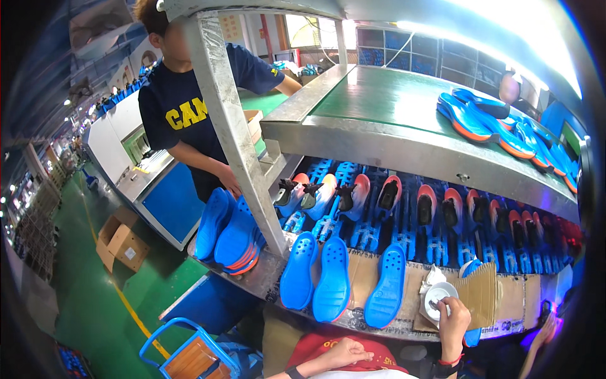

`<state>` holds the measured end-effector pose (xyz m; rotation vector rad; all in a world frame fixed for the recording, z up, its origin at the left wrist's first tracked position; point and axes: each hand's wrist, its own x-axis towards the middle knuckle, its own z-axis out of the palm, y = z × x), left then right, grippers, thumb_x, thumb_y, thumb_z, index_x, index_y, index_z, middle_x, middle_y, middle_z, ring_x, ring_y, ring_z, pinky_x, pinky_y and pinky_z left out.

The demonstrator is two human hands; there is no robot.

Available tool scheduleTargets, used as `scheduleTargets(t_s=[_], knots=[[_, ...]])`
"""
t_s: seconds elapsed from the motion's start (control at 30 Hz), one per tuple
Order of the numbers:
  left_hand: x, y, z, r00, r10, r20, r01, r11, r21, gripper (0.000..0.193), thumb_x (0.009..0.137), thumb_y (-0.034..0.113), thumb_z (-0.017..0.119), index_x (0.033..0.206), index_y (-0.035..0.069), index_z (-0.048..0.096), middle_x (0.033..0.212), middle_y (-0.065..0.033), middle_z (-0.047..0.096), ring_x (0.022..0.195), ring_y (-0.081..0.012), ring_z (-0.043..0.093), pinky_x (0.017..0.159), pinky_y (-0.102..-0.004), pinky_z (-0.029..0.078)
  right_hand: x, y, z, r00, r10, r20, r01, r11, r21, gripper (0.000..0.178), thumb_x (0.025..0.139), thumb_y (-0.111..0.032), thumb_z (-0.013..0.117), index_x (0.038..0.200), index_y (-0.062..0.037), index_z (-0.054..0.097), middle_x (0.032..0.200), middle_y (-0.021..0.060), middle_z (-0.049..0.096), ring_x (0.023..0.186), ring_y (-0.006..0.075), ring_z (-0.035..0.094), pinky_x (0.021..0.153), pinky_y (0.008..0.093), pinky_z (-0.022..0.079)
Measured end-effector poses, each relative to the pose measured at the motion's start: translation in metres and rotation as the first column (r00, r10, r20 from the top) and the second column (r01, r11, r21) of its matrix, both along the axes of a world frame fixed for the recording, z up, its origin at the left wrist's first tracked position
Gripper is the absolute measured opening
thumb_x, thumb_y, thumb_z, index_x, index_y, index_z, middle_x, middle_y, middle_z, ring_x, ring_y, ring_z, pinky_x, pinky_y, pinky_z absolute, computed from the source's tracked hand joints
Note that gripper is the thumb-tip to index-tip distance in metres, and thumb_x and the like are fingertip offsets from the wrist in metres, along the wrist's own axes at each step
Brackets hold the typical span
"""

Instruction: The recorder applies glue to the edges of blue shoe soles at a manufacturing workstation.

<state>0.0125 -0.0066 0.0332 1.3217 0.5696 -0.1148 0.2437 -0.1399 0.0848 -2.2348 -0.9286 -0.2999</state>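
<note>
My right hand [454,317] is over a small white bowl [440,293], its fingers pinched at the bowl's near rim. Something small and dark shows at the fingertips inside the bowl, too small to name. My left hand [347,354] rests in front of a red apron [307,348], fingers curled in and nothing visible in them. Three blue shoe soles lie on the cardboard-covered ledge to the left of the bowl; the nearest to it is a sole [386,287] with holes at its far end. White crumpled tissue [435,275] touches the bowl.
Behind the ledge runs a row of blue-and-red shoes [391,194] on blue holders. A green belt [379,95] above carries more soles [467,119]. Stacked soles [235,235] stand by a metal post [230,126]. Across from me is a person [196,114]; another person's hand [548,330] is at right.
</note>
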Motion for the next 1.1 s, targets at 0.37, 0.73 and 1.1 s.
scheduleTargets(t_s=[0.37,0.73,1.1], knots=[[-0.005,0.005,-0.024,0.998,-0.061,0.017,0.06,0.998,0.024,0.036,0.089,0.024,0.072,0.061,0.009,0.056,0.062,0.0044,0.057,0.053,-0.001,0.042,0.049,-0.0211,0.032,0.005,-0.002,-0.007,0.999,0.034,0.036,-0.033,0.999,-0.03,0.004,0.081,-0.005,0.068,0.082,-0.0033,0.065,0.083,0.0118,0.067,0.072,0.0351,0.065,0.062,0.0416,0.049],[-0.007,-0.002,-0.033,0.986,-0.007,0.169,0.012,0.999,-0.029,0.044,0.089,0.019,0.071,0.053,0.01,0.047,0.051,0.006,0.046,0.049,-0.0008,0.037,0.047,-0.0228,0.027,0.007,-0.003,-0.01,0.999,0.025,0.024,-0.025,1.0,-0.018,0.005,0.081,-0.004,0.068,0.083,-0.0027,0.065,0.084,0.0127,0.067,0.073,0.0358,0.065,0.063,0.042,0.05],[0.0,-0.002,-0.002,0.999,0.0,0.035,-0.002,0.999,0.048,0.043,0.089,0.018,0.071,0.054,0.008,0.049,0.053,0.0079,0.043,0.052,-0.0004,0.036,0.049,-0.0229,0.026,0.008,0.0,-0.009,1.0,0.032,-0.001,-0.032,0.999,-0.027,0.005,0.08,-0.005,0.069,0.083,-0.004,0.065,0.084,0.0122,0.067,0.074,0.0354,0.065,0.063,0.0416,0.049]])
